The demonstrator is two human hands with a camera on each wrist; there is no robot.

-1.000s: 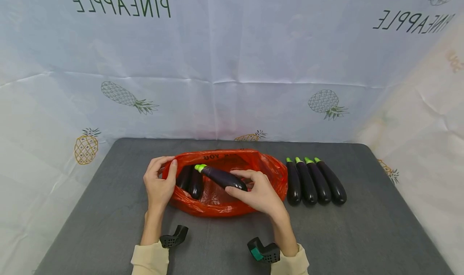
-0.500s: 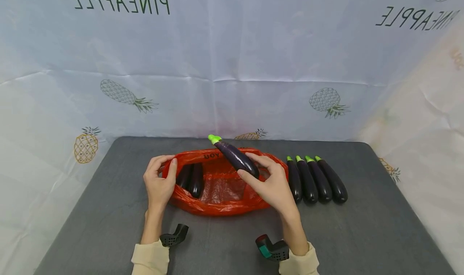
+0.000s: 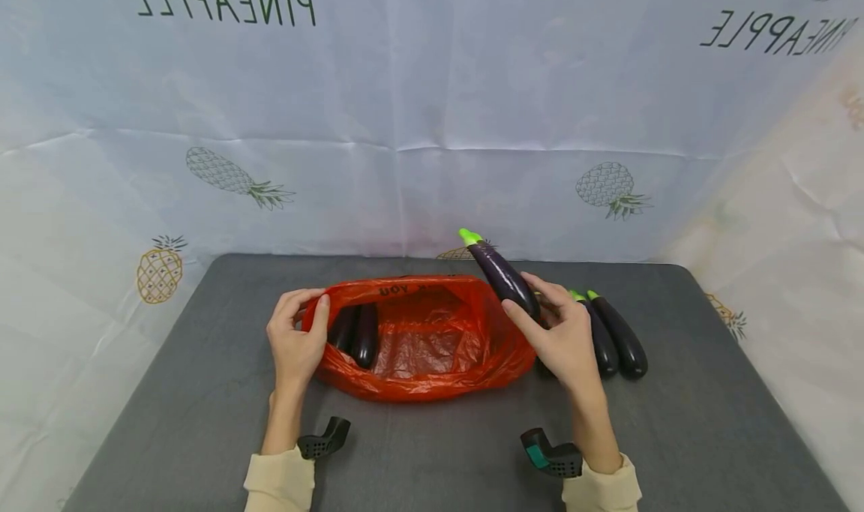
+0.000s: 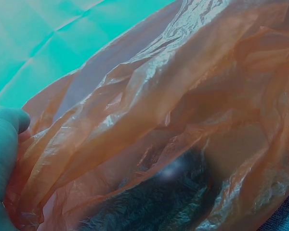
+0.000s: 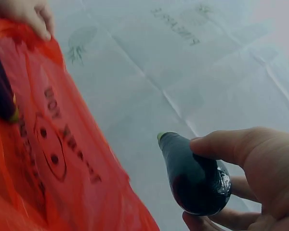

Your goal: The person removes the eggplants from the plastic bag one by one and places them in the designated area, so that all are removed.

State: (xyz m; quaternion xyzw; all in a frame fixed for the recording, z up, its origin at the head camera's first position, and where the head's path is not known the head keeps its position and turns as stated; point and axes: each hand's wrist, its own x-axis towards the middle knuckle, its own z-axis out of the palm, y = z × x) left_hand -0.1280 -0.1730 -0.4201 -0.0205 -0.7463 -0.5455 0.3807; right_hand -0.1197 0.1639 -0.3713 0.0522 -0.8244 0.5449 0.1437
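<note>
My left hand (image 3: 297,339) pinches the left rim of a red plastic bag (image 3: 418,388), which lies with its mouth spread wide. Inside, at the bag's left end, two dark eggplants (image 3: 366,336) lie side by side. Above the bag's right end, my right hand (image 3: 560,332) grips another eggplant (image 3: 502,273) by its thick lower end, its green stem pointing up and to the left. The right wrist view shows thumb and fingers around that eggplant (image 5: 192,178). Through the thin film in the left wrist view, a dark eggplant shape (image 4: 154,197) shows.
On the grey table (image 3: 702,422), a row of eggplants (image 3: 617,336) lies right of the bag, partly hidden behind my right hand. A white cloth (image 3: 432,107) printed with pineapples hangs behind the table's far edge.
My right hand has lifted the eggplant up from the bag's opening and carried it right, over the bag's right end. The left hand stays at the rim.
</note>
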